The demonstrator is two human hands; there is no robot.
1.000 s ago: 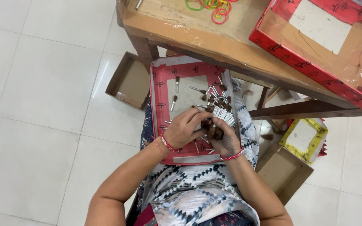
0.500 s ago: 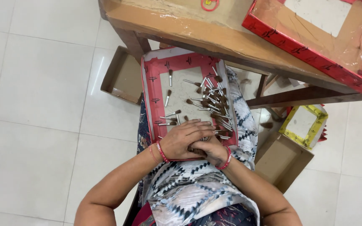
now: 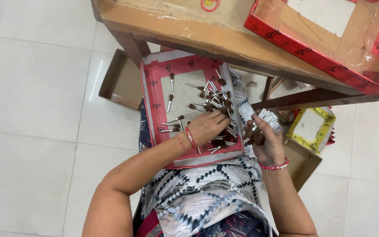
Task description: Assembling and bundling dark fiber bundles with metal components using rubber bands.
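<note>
A red cardboard tray (image 3: 149, 109) rests on my lap, strewn with several small brushes (image 3: 213, 94) that have silver handles and brown tips. My left hand (image 3: 209, 127) lies palm down on the tray over a pile of these brushes, fingers curled on them. My right hand (image 3: 264, 140) is just off the tray's right edge, closed around a bundle of brushes (image 3: 268, 119) whose silver ends fan upward.
A wooden table (image 3: 189, 30) stands ahead with a large red box lid (image 3: 316, 52) on it. On the white tile floor sit a brown cardboard box (image 3: 119, 81) at left, a yellow box (image 3: 312, 127) and another brown box (image 3: 301, 162) at right.
My hands, joined together over the tray before, have parted. The right hand moved right with the bundle while the left stayed on the loose brushes. The view shifted slightly.
</note>
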